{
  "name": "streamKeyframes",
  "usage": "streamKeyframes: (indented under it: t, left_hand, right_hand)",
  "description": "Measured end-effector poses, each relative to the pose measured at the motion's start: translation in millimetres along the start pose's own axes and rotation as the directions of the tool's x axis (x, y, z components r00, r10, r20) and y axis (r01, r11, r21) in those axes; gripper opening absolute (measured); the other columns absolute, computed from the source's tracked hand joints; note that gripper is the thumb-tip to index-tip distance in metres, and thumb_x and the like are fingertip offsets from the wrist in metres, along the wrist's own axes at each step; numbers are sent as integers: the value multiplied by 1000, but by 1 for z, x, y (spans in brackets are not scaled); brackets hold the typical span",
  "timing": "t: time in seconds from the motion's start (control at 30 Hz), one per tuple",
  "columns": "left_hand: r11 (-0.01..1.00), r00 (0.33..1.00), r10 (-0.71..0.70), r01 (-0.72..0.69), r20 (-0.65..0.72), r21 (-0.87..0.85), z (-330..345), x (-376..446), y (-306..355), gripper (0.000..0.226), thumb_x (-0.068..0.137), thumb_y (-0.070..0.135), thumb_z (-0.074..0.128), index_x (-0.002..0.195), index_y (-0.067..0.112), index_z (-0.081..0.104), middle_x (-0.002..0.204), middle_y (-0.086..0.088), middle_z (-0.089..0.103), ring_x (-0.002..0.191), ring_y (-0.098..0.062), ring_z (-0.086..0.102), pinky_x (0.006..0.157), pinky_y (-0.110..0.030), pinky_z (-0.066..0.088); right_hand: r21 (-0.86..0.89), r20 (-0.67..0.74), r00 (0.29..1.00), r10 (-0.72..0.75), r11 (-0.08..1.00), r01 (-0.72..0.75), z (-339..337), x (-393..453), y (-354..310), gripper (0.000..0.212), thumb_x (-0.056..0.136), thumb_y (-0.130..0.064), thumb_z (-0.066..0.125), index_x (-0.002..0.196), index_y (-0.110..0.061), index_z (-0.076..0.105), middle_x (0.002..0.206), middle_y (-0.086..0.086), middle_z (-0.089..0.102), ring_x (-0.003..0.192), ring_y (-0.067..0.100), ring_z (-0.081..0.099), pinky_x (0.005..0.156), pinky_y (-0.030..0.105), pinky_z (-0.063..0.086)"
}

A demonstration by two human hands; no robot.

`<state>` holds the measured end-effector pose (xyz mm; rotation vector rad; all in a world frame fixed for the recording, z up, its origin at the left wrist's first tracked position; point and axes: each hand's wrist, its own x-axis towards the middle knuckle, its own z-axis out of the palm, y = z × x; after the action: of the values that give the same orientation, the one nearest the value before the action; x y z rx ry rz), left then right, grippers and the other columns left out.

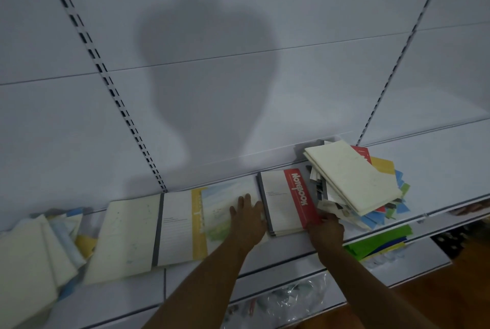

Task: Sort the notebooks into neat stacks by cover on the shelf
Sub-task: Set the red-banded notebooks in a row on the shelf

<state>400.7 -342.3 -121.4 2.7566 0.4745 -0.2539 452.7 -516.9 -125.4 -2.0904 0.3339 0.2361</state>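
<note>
On the white shelf (278, 254) lie several notebook stacks. A stack with a red "Notebook" band (287, 201) sits right of centre. My right hand (325, 230) grips its near right corner. My left hand (248, 218) rests flat, fingers straight, on a yellow-banded landscape-cover notebook (196, 225), against the red stack's left edge. Left of that lies a cream-cover notebook (127, 236). A messy pile (355, 182) topped by a cream notebook sits to the right, with red, yellow, blue and green covers poking out.
A loose heap of cream and blue notebooks (39, 246) slumps at the far left. White back panels with slotted uprights (116, 100) rise behind. A lower shelf holds green and blue items (379, 243) and clear plastic wrap (291, 299).
</note>
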Motion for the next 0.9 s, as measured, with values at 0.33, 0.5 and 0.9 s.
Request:
streamKeyframes:
  t: [0.33, 0.5, 0.9]
  left_hand:
    - [994, 1000, -22, 20, -15, -110, 2, 3, 9, 53, 94, 28, 52, 141, 7, 37, 159, -15, 6, 148, -33, -2, 118, -53, 0]
    - [992, 1000, 9, -12, -22, -124, 1, 3, 6, 51, 93, 26, 52, 139, 7, 38, 159, -15, 7, 148, -31, -1, 118, -52, -2]
    - [996, 999, 41, -44, 29, 79, -15, -32, -14, 77, 89, 53, 49, 150, 19, 16, 161, -8, 2, 148, -29, -4, 113, -64, -2]
  right_hand:
    - [-95, 20, 1000, -3, 995, 5, 3, 0, 7, 36, 87, -28, 62, 111, -2, 62, 101, 23, 60, 84, 34, 58, 74, 35, 51]
    - [-159, 49, 999, 13, 987, -5, 6, -4, 2, 35, 91, -17, 59, 117, 5, 56, 116, 28, 50, 105, 38, 47, 84, 31, 38]
    - [-343, 52, 943, -328, 881, 325, 21, -24, -11, 32, 88, -14, 61, 117, -3, 57, 120, 22, 55, 110, 37, 56, 96, 44, 48]
